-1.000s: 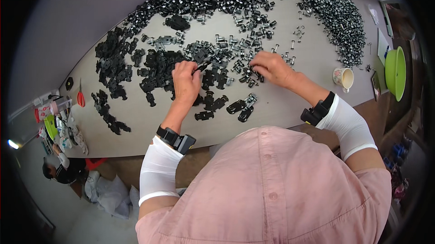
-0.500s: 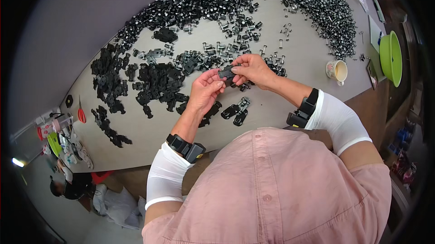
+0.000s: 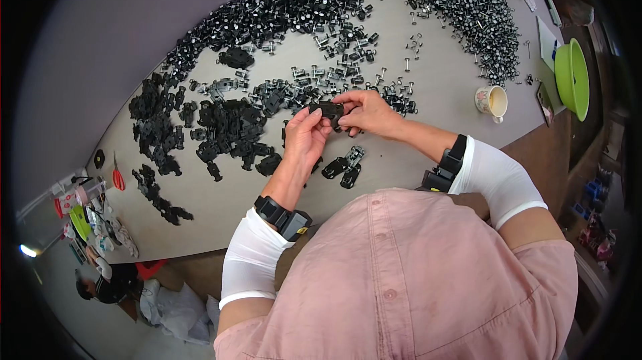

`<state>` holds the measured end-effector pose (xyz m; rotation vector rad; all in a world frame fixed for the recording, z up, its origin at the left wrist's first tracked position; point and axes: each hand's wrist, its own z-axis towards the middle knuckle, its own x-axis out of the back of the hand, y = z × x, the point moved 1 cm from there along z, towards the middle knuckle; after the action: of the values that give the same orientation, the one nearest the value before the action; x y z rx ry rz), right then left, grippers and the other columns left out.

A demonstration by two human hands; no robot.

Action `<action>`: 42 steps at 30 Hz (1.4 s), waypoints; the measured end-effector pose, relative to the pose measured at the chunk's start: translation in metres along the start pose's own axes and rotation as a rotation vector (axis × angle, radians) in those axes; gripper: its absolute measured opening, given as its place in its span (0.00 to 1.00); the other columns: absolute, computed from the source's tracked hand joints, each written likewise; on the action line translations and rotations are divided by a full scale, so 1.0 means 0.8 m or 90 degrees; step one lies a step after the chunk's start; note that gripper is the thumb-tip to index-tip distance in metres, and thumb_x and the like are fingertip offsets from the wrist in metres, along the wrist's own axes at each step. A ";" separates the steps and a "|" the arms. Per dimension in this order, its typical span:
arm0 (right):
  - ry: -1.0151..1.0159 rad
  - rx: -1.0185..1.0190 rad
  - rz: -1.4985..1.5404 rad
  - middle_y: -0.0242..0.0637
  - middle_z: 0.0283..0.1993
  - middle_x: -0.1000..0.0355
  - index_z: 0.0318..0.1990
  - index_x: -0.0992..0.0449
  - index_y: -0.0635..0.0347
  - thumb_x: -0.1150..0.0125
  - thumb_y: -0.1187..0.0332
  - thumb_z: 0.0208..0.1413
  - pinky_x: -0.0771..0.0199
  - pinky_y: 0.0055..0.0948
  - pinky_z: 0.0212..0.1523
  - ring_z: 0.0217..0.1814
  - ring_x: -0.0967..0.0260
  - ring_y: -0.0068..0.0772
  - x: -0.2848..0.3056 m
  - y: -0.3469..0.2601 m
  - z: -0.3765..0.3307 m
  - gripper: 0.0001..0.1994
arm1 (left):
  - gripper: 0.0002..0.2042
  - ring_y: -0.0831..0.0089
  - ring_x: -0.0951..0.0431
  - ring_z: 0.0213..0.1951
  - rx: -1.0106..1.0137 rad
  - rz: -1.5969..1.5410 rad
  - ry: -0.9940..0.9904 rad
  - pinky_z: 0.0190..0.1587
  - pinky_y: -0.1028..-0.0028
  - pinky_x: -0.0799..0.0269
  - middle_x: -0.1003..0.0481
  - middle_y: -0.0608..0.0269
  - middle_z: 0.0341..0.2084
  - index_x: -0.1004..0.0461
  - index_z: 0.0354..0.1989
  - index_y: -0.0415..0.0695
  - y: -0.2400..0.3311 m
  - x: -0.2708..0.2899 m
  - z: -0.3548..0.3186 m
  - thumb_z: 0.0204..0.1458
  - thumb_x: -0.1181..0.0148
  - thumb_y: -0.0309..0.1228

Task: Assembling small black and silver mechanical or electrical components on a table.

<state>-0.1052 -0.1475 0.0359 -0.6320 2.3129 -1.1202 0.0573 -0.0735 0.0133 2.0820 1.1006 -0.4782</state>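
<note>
My left hand point(image 3: 305, 134) and my right hand point(image 3: 364, 112) meet above the grey table point(image 3: 435, 92) and both grip one small black plastic part point(image 3: 326, 110) between their fingertips. Just below the hands lie two or three finished black pieces point(image 3: 344, 166) with silver trim. Behind and to the left of the hands spreads a heap of black plastic parts point(image 3: 221, 129). Small parts with metal pins point(image 3: 334, 45) are scattered beyond the hands.
A big pile of metal pins point(image 3: 468, 5) fills the far right of the table. A white cup point(image 3: 491, 101) stands right of my right hand, a green bowl point(image 3: 572, 75) further right. Red scissors point(image 3: 117, 176) lie at the left edge.
Both hands have lifted off the parts on the table, come together in front of me and now hold one black part between them. The view has shifted slightly.
</note>
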 end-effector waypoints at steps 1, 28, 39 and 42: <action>0.002 -0.008 0.008 0.35 0.32 0.28 0.51 0.32 0.71 0.40 0.77 0.49 0.26 0.18 0.22 0.27 0.28 0.21 0.004 0.000 -0.001 0.19 | 0.04 0.73 0.28 0.26 0.002 -0.003 0.003 0.27 0.76 0.30 0.27 0.60 0.28 0.30 0.36 0.37 0.000 0.001 0.002 0.53 0.46 0.21; 0.267 0.268 -0.724 0.45 0.33 0.29 0.32 0.24 0.63 0.39 0.73 0.46 0.29 0.42 0.39 0.37 0.30 0.52 0.110 -0.043 -0.001 0.06 | 0.06 0.72 0.24 0.22 0.108 0.189 -0.029 0.22 0.78 0.26 0.25 0.58 0.26 0.30 0.37 0.36 0.014 -0.005 -0.003 0.51 0.43 0.20; 0.052 0.325 -0.738 0.45 0.33 0.31 0.34 0.26 0.65 0.31 0.72 0.39 0.28 0.37 0.38 0.37 0.30 0.49 0.135 -0.037 0.021 0.13 | 0.10 0.70 0.23 0.26 0.089 0.142 -0.052 0.27 0.75 0.25 0.26 0.56 0.28 0.31 0.44 0.35 0.018 -0.016 -0.005 0.53 0.47 0.19; 0.016 0.340 -0.811 0.46 0.34 0.32 0.30 0.27 0.64 0.31 0.73 0.38 0.28 0.38 0.38 0.37 0.31 0.50 0.137 -0.035 0.024 0.12 | 0.16 0.68 0.25 0.28 0.090 0.134 -0.030 0.29 0.73 0.27 0.27 0.55 0.31 0.35 0.52 0.32 0.015 -0.019 -0.003 0.55 0.51 0.19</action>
<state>-0.1729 -0.2392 0.0234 -1.9258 1.3199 -2.1169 0.0586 -0.0843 0.0294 2.2673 0.8304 -0.5101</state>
